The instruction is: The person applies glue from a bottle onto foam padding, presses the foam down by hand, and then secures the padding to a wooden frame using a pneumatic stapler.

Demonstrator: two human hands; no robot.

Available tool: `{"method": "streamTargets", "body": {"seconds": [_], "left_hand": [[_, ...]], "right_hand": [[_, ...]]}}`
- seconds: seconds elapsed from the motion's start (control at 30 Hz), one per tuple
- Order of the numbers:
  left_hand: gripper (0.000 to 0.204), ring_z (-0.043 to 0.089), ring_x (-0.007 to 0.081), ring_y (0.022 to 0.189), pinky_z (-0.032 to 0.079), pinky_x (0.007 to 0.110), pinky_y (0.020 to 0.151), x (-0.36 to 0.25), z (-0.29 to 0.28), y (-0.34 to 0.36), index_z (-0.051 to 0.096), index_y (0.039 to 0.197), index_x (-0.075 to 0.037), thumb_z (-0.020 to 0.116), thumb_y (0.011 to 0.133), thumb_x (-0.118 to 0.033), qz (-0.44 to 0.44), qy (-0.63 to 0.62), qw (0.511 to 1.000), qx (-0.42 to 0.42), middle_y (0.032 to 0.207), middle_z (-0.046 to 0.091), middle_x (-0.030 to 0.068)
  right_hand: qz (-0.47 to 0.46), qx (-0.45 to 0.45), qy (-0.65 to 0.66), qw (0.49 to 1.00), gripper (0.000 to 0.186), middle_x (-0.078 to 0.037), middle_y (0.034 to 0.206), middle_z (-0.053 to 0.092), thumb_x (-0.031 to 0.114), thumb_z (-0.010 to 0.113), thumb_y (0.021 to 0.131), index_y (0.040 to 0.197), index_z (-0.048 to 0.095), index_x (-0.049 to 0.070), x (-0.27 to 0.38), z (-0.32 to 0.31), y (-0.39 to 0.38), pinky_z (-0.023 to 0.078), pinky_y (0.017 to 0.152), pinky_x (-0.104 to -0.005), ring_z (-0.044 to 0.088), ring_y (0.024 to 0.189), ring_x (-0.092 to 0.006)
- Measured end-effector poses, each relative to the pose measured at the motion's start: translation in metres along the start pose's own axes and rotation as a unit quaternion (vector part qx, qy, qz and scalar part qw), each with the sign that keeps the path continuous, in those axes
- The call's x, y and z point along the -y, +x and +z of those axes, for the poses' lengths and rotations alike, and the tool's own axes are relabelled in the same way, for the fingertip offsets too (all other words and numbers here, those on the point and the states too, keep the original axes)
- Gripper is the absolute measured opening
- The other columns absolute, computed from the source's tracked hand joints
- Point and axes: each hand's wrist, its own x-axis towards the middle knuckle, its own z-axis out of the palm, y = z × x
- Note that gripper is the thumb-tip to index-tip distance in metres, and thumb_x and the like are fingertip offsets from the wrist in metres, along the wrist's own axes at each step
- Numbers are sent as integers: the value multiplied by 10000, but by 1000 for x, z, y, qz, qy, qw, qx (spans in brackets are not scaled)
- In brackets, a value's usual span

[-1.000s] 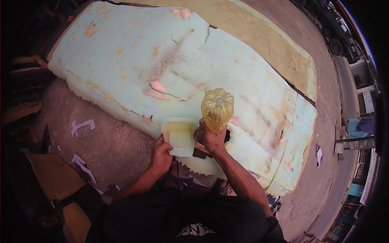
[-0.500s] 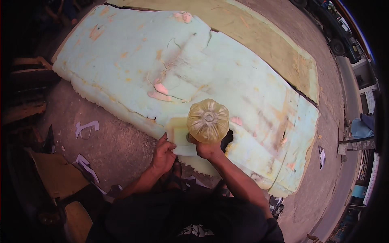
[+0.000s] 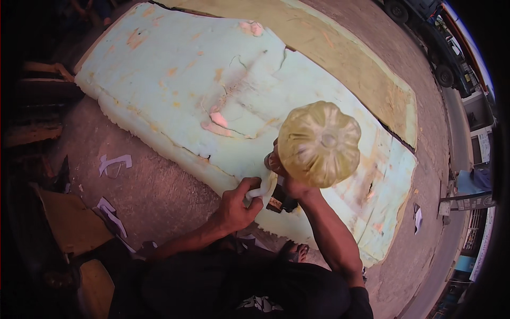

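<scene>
A clear plastic bottle with yellowish contents is gripped in my right hand, its ribbed base turned up towards me. The bottle and hand hide its neck. To the left, my left hand pinches a small, curled pale foam piece between thumb and fingers, close beside my right hand. Both hands are over the near edge of a large pale green foam slab, which is stained, cracked and patched with pink. A dark ragged hole shows in the slab just below the foam piece.
Behind the slab lies a tan sheet. White scraps litter the ground at left, near brown board pieces. Wooden furniture parts stand at far left. A parked vehicle is at upper right.
My right hand has lifted the bottle up and to the right. My left hand has moved right; the foam piece, flat on the slab earlier, is now raised and curled in its fingers.
</scene>
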Motion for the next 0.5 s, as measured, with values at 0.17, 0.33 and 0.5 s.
{"method": "streamTargets", "body": {"seconds": [0.17,0.33,0.5], "left_hand": [[292,717,344,636,556,415,556,-24,5,8,631,1155,-49,704,879,-111,-20,28,997,-64,772,695,178],[260,710,364,633,555,419,554,-13,5,6,630,1128,-34,680,878,-83,51,37,993,-97,787,694,191],[260,751,303,724,578,373,605,-16,5,0,645,1124,-31,676,875,-99,77,55,989,-110,824,722,174]], "right_hand": [[157,-25,-154,975,121,-53,730,518,96,643,878,856,543,30,13,-41,18,466,622,-346,541,663,-158],[162,-57,-82,982,119,-29,716,492,117,596,866,882,534,17,10,-19,9,440,565,-321,497,584,-141],[153,-138,2,979,142,-35,735,587,127,648,872,921,600,2,-2,-53,17,469,611,-324,579,657,-149]]}}
